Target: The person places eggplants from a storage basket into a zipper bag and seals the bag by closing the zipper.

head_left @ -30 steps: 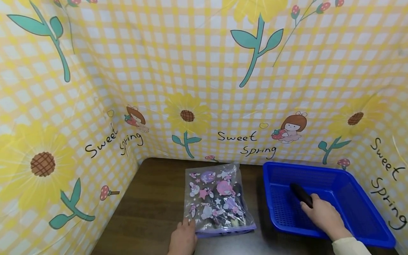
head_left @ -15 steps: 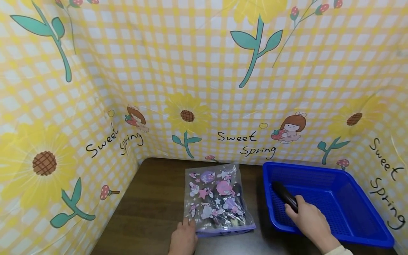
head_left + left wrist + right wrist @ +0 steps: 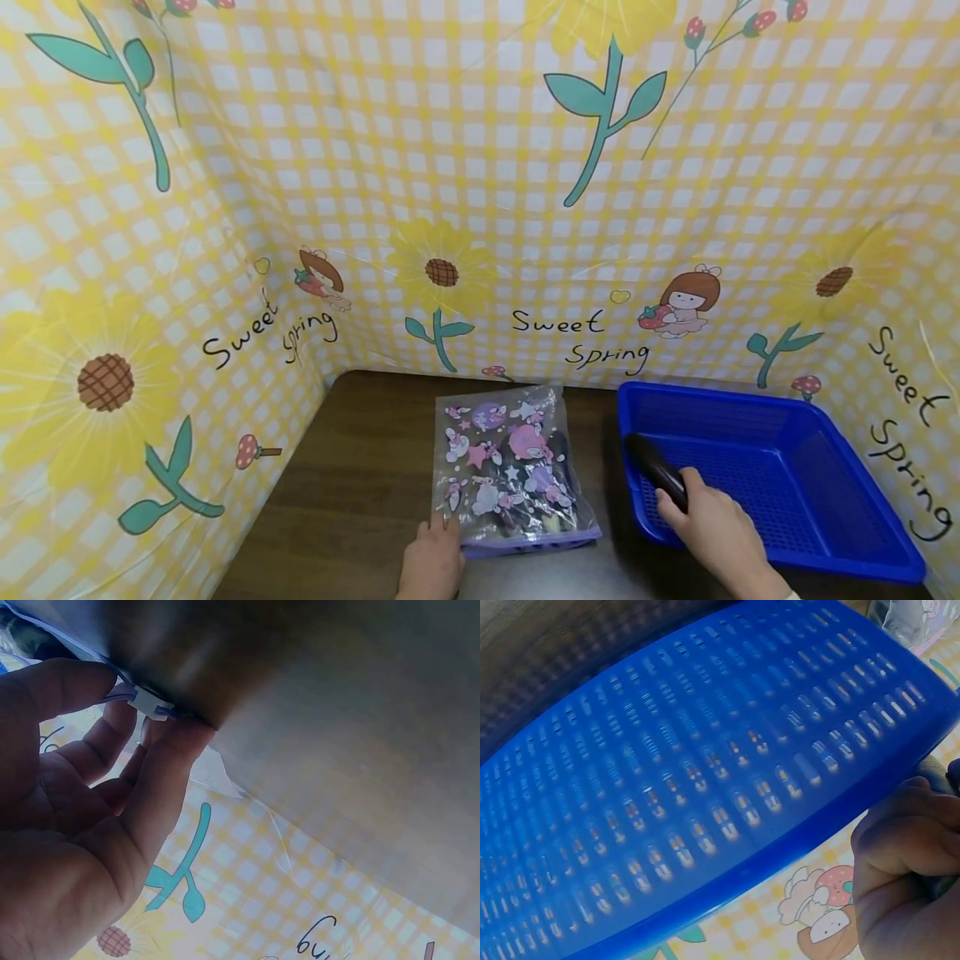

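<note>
A clear zip bag (image 3: 480,483) printed with pink and purple cartoon figures lies on the table, dark items showing inside it. My left hand (image 3: 433,557) is at its near left corner. In the left wrist view, thumb and fingers of the left hand (image 3: 97,780) pinch the bag's edge at the small white zip slider (image 3: 152,703). My right hand (image 3: 718,529) grips a long, glossy, dark eggplant (image 3: 658,468) by its near end. The eggplant slants over the left side of a blue basket (image 3: 795,467), its far end overlapping the rim. In the right wrist view, the right hand (image 3: 911,862) is partly cut off.
Slotted plastic forms the basket's wall (image 3: 667,772), filling much of the right wrist view. The dark wooden table (image 3: 360,475) is enclosed at the back and sides by a yellow checked cloth (image 3: 480,167) with flower prints.
My right hand has carried the eggplant leftward, from over the basket's middle to its left rim. The left hand and the zip bag have stayed in place.
</note>
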`<state>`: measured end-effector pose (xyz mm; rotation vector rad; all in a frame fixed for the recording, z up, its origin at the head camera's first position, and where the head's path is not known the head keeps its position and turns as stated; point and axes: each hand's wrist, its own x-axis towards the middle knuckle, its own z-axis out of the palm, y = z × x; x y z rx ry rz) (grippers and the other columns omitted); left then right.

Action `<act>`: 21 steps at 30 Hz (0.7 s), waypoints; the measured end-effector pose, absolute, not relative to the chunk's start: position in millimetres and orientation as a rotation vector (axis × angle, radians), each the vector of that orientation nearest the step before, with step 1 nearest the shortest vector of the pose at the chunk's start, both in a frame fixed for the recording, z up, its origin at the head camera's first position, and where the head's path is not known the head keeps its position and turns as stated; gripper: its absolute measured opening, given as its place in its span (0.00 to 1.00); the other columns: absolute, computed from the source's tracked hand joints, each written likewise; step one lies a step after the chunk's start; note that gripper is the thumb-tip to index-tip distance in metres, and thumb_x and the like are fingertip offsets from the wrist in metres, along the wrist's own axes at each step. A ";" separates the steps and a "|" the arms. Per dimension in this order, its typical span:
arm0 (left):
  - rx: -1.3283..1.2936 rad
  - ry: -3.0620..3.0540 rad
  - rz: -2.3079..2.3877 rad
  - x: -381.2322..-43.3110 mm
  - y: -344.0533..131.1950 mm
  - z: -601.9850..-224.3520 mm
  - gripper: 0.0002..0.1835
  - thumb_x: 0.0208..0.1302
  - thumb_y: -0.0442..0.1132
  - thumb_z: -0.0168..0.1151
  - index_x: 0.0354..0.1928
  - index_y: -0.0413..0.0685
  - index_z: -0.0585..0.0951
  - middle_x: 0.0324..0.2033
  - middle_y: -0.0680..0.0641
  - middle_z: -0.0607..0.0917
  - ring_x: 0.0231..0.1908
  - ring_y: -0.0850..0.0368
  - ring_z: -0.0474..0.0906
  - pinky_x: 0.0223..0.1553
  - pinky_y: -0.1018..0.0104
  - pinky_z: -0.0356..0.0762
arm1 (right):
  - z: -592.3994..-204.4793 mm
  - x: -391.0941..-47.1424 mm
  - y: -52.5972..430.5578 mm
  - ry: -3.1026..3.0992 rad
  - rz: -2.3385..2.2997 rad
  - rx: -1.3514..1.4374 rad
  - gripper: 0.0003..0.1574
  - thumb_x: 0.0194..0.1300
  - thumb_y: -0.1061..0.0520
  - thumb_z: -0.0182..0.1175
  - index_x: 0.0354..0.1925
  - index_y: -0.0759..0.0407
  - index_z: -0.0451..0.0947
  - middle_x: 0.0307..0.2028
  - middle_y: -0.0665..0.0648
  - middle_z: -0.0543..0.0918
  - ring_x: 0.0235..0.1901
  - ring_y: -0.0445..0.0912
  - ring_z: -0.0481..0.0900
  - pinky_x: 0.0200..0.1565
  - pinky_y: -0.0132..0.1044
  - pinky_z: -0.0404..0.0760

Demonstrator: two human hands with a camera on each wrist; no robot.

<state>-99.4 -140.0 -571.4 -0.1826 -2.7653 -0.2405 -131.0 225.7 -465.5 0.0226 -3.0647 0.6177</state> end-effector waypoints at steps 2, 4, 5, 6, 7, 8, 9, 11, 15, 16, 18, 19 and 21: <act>-0.177 -2.780 -0.248 -99.3 -139.9 -570.3 0.17 0.36 0.36 0.67 0.32 0.39 0.76 0.29 0.42 0.71 0.26 0.47 0.69 0.16 0.55 0.71 | -465.6 -130.0 221.5 -3.072 0.614 0.028 0.26 0.63 0.38 0.54 0.44 0.59 0.68 0.18 0.52 0.68 0.15 0.45 0.66 0.15 0.40 0.62; -0.170 -2.801 -0.256 -99.5 -140.1 -569.3 0.17 0.37 0.36 0.67 0.33 0.38 0.76 0.29 0.42 0.71 0.26 0.47 0.69 0.16 0.55 0.71 | -465.1 -128.2 216.4 -3.065 0.601 0.049 0.26 0.63 0.38 0.54 0.44 0.59 0.69 0.18 0.51 0.68 0.15 0.45 0.66 0.15 0.40 0.62; -0.167 -2.808 -0.260 -99.8 -140.2 -568.9 0.17 0.37 0.36 0.67 0.33 0.38 0.76 0.29 0.42 0.71 0.26 0.47 0.69 0.16 0.55 0.71 | -465.4 -126.8 213.6 -3.059 0.590 0.060 0.27 0.62 0.38 0.55 0.44 0.59 0.69 0.18 0.51 0.68 0.15 0.45 0.66 0.16 0.40 0.62; -0.164 -2.817 -0.263 -100.0 -140.2 -568.5 0.17 0.37 0.36 0.67 0.33 0.38 0.76 0.29 0.42 0.71 0.26 0.47 0.69 0.16 0.55 0.71 | -465.8 -125.6 210.7 -3.046 0.577 0.076 0.27 0.62 0.38 0.55 0.44 0.59 0.69 0.18 0.51 0.69 0.16 0.45 0.66 0.16 0.40 0.63; -0.164 -2.822 -0.265 -100.2 -140.2 -568.2 0.17 0.37 0.36 0.67 0.33 0.38 0.76 0.29 0.42 0.71 0.26 0.47 0.69 0.16 0.55 0.71 | -466.2 -124.3 207.6 -3.035 0.565 0.089 0.26 0.62 0.38 0.56 0.44 0.58 0.69 0.18 0.50 0.69 0.16 0.45 0.66 0.16 0.41 0.63; -0.163 -2.824 -0.267 -100.4 -140.1 -567.8 0.17 0.38 0.36 0.67 0.32 0.38 0.76 0.29 0.42 0.71 0.26 0.47 0.69 0.16 0.55 0.71 | -466.6 -122.6 204.6 -3.019 0.554 0.110 0.26 0.61 0.38 0.56 0.43 0.58 0.70 0.17 0.50 0.69 0.16 0.45 0.66 0.16 0.41 0.63; -0.161 -2.825 -0.270 -100.6 -139.9 -568.0 0.16 0.38 0.36 0.67 0.32 0.38 0.76 0.29 0.42 0.71 0.26 0.47 0.69 0.16 0.55 0.70 | -467.0 -121.0 201.6 -3.009 0.540 0.122 0.26 0.61 0.39 0.57 0.43 0.58 0.70 0.17 0.50 0.69 0.16 0.45 0.66 0.16 0.41 0.63; -0.158 -2.827 -0.276 -100.9 -139.5 -567.6 0.16 0.38 0.36 0.66 0.32 0.38 0.76 0.28 0.42 0.71 0.26 0.47 0.69 0.15 0.55 0.70 | -468.4 -118.3 196.3 -3.005 0.527 0.136 0.26 0.61 0.39 0.58 0.43 0.58 0.70 0.17 0.49 0.69 0.15 0.45 0.66 0.16 0.41 0.63; -0.149 -2.830 -0.284 -101.4 -139.4 -569.1 0.15 0.39 0.37 0.66 0.31 0.39 0.76 0.27 0.42 0.70 0.25 0.47 0.68 0.15 0.55 0.69 | -471.2 -113.7 187.2 -2.989 0.510 0.162 0.24 0.59 0.41 0.60 0.42 0.57 0.71 0.16 0.49 0.68 0.14 0.44 0.65 0.15 0.41 0.63; -0.146 -2.829 -0.283 -101.4 -139.4 -569.1 0.14 0.39 0.37 0.65 0.31 0.39 0.76 0.27 0.42 0.70 0.25 0.47 0.68 0.15 0.55 0.69 | -471.8 -112.4 185.2 -2.990 0.509 0.165 0.24 0.59 0.40 0.60 0.42 0.57 0.71 0.17 0.49 0.68 0.14 0.44 0.65 0.15 0.41 0.63; -0.146 -2.816 -0.279 -101.4 -139.4 -570.8 0.14 0.39 0.37 0.65 0.31 0.39 0.76 0.27 0.42 0.70 0.25 0.47 0.68 0.15 0.55 0.69 | -473.7 -110.5 181.2 -2.971 0.497 0.176 0.23 0.58 0.41 0.61 0.42 0.56 0.71 0.17 0.49 0.68 0.14 0.44 0.65 0.16 0.42 0.63; -0.147 -2.807 -0.276 -101.5 -139.3 -571.5 0.14 0.39 0.37 0.65 0.31 0.39 0.76 0.27 0.42 0.70 0.24 0.47 0.68 0.15 0.55 0.69 | -474.4 -109.5 179.1 -2.972 0.502 0.178 0.23 0.57 0.41 0.62 0.41 0.55 0.71 0.17 0.48 0.68 0.14 0.44 0.65 0.16 0.42 0.63; -0.147 -2.791 -0.270 -101.0 -139.3 -572.6 0.13 0.39 0.36 0.64 0.31 0.39 0.76 0.26 0.42 0.70 0.24 0.47 0.67 0.14 0.56 0.68 | -475.3 -107.5 174.5 -2.983 0.503 0.180 0.22 0.56 0.42 0.62 0.41 0.55 0.71 0.17 0.48 0.67 0.15 0.44 0.65 0.16 0.42 0.63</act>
